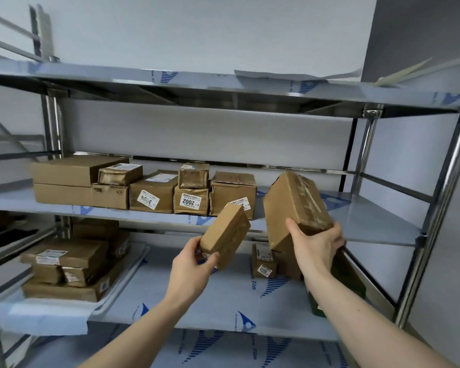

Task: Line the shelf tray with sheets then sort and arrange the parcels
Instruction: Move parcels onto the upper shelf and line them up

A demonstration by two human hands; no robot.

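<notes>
My left hand (190, 266) grips a small brown parcel (225, 233) by its lower end, tilted, in front of the middle shelf's edge. My right hand (315, 248) grips a larger taped brown parcel (294, 205), tilted, over the right part of the middle shelf (369, 221). A row of several labelled parcels (152, 195) stands on the left half of that shelf. On the lower shelf a white tray (117, 296) lined with a sheet (43, 317) holds a stack of parcels (69, 269).
Two small parcels (263, 262) and a dark green box (351, 277) stand on the lower shelf at the right. Loose sheets (290, 74) lie on the top shelf. Steel posts (436, 208) frame the rack on the right; the middle shelf's right end is bare.
</notes>
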